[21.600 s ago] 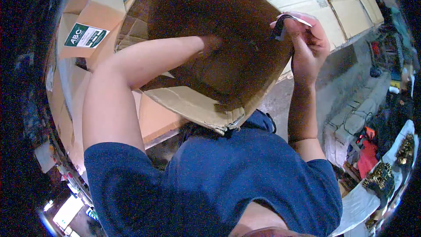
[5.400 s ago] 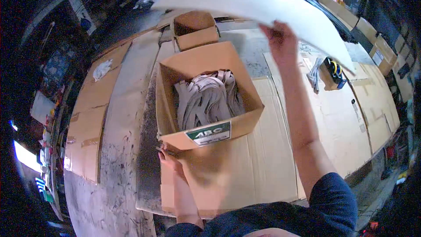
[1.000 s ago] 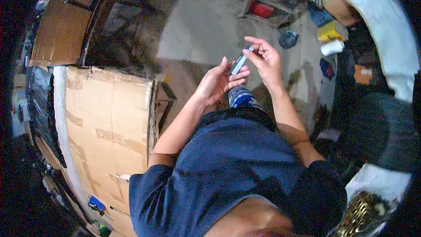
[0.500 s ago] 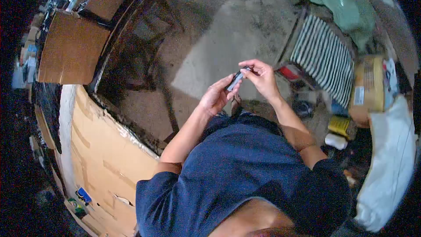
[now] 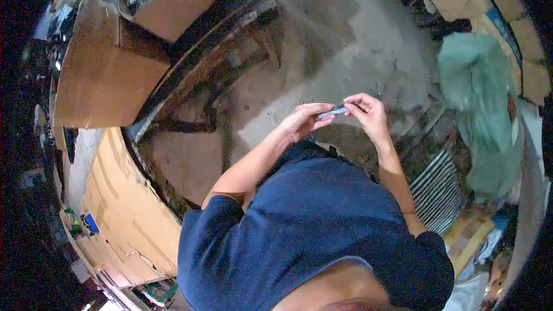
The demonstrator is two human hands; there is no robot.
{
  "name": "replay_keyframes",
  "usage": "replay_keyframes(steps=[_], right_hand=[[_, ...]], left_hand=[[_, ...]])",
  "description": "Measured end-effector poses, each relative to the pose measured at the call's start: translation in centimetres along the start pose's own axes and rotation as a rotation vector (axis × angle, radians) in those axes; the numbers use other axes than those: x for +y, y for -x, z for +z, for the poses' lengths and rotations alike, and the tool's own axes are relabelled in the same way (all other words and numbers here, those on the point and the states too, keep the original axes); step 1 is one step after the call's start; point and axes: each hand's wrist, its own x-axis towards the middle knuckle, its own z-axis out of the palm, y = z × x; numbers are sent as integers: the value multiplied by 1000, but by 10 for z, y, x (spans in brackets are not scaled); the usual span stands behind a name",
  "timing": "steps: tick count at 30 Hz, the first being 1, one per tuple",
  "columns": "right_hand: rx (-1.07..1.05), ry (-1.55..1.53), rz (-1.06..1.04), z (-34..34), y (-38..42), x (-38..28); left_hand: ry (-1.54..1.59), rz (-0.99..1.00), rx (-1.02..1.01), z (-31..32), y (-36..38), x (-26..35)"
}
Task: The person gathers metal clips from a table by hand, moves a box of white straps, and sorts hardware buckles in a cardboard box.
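Note:
A small slim grey object (image 5: 334,112) with a dark edge is held in front of my body, too small to name surely. My left hand (image 5: 300,121) grips its near left part, thumb and fingers closed around it. At the other end, the fingertips of my right hand (image 5: 370,118) are pinched together against its dark tip. Both hands are close together at waist height above the floor. Part of the object is hidden by the fingers.
On the left, an open cardboard box (image 5: 184,3) and a brown cardboard sheet (image 5: 106,80) stand by a dark-edged table. A tan panel (image 5: 124,207) lies lower left. Green plastic sheeting (image 5: 484,115) and a striped item (image 5: 436,193) are on the right. Concrete floor (image 5: 345,34) lies ahead.
The view has turned left, so the striped item and green sheeting sit lower in it. Both hands still hold the grey object, which now lies more level in view.

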Motion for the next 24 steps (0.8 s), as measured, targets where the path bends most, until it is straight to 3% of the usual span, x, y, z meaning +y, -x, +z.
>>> replay_keyframes(steps=[3, 6, 9, 12, 18, 19, 24], right_hand=[[55, 66, 35, -28, -71, -24], [149, 48, 14, -47, -127, -31], [212, 46, 37, -65, -174, -26], [187, -13, 75, -82, -236, -29], [37, 21, 19, -121, -375, -48], [-24, 20, 54, -129, -400, -54], [-239, -14, 126, -163, -544, -89]], left_hand=[[-198, -68, 26, 28, -50, 73], [-247, 13, 73, 36, -101, 117], [-412, 119, -6, 31, -150, 153], [-489, 195, -9, 27, -196, 190], [-529, 349, 107, 31, -279, 274], [-687, 366, 127, 30, -295, 292], [-487, 421, 270, 49, -365, 387]])
